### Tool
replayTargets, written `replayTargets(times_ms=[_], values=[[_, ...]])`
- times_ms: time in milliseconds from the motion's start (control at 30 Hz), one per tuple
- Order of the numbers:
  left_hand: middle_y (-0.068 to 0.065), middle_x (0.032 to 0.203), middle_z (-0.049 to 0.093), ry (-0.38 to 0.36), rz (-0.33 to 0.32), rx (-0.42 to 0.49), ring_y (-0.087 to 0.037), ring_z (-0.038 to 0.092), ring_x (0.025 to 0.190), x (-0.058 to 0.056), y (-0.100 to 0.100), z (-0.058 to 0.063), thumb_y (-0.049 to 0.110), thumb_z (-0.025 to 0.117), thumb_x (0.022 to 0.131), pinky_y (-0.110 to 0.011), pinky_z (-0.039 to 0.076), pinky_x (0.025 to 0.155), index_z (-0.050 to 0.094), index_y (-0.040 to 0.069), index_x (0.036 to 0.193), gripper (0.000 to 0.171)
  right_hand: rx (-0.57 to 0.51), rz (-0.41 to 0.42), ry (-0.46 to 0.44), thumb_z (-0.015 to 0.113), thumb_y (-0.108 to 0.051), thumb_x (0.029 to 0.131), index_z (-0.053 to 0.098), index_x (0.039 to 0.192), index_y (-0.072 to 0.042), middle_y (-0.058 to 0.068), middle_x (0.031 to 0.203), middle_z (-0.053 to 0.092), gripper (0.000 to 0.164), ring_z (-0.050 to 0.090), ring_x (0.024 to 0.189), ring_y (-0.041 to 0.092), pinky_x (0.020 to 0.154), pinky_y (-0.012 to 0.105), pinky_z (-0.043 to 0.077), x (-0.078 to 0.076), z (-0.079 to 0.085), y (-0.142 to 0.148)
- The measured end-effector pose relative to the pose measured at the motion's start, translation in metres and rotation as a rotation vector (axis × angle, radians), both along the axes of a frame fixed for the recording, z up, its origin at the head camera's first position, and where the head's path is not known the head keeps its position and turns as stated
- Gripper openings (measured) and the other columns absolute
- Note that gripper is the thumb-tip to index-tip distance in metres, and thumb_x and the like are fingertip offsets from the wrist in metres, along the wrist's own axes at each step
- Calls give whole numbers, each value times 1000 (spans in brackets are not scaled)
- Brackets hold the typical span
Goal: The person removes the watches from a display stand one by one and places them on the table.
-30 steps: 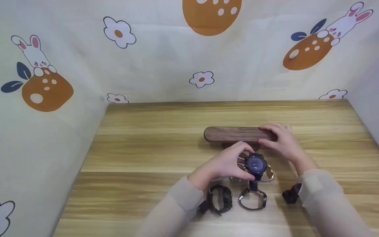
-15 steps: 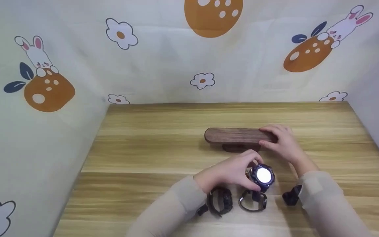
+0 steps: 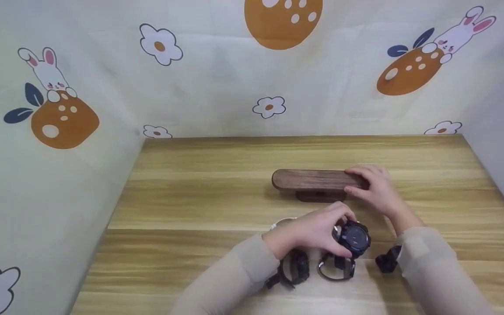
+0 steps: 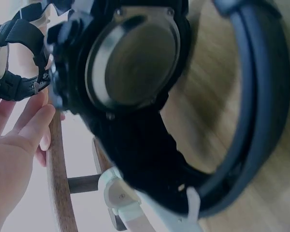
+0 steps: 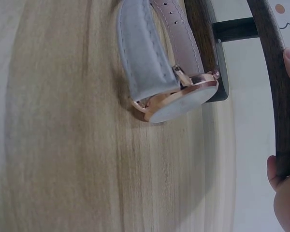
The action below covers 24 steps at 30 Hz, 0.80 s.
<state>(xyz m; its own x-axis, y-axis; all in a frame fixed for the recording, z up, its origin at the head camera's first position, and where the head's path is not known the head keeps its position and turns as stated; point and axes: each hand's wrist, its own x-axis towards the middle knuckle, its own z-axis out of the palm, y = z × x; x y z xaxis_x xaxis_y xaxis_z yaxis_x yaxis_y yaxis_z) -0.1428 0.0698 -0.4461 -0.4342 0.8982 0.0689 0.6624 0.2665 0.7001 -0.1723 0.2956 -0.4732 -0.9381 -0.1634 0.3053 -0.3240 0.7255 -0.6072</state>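
Note:
My left hand (image 3: 317, 229) pinches a black round-faced digital watch (image 3: 356, 239) between thumb and fingers, above the table in front of the stand. In the left wrist view, the strap of this watch (image 4: 26, 36) is closed into a loop. My right hand (image 3: 376, 188) grips the right end of a dark wooden watch stand (image 3: 309, 179), with the fingers behind its top bar and the thumb in front. The bar sits on a post over a rounded base (image 3: 317, 196). No watch shows on the bar.
Nearer the person lie a black watch (image 3: 300, 267) and a dark-banded watch (image 3: 335, 273). A pale watch (image 3: 280, 222) is partly behind my left hand. A rose-gold watch (image 5: 179, 99) with a grey strap lies by the base. Patterned cloth (image 3: 212, 78) backs the table.
My left hand has moved right and toward the person with the black watch. Its face looked bright white half a second ago and is dark now. My right hand stays on the stand.

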Motion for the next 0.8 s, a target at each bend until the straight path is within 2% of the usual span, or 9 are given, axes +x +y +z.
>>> replayTargets(times_ms=[167,333,567,800], values=[[7,117,46,-16,15,-54,1,48,102,6,5,-2,39,82,68,-7,35,90,46,16,118,65,7,-8,-18,77,-23,77,61,120,-8,17,124,55,48,38,112,36,94,55,30,1,0,1],[8,116,46,-20,13,-94,1,48,102,10,9,-1,41,81,69,-7,36,88,47,17,118,65,6,-9,-27,77,-24,77,61,120,-8,17,125,55,48,38,113,36,95,54,29,1,1,1],[8,116,46,-63,16,-47,0,50,102,9,11,11,39,80,70,-7,36,88,46,16,117,63,3,-13,-24,77,-22,77,61,120,-7,18,123,55,48,38,111,36,94,53,30,1,1,1],[7,115,46,-1,-26,-59,0,46,103,14,18,7,40,80,70,-4,32,89,47,13,118,64,-8,-12,-15,77,-21,77,61,119,-7,18,122,56,48,38,110,35,93,52,30,1,-1,1]])
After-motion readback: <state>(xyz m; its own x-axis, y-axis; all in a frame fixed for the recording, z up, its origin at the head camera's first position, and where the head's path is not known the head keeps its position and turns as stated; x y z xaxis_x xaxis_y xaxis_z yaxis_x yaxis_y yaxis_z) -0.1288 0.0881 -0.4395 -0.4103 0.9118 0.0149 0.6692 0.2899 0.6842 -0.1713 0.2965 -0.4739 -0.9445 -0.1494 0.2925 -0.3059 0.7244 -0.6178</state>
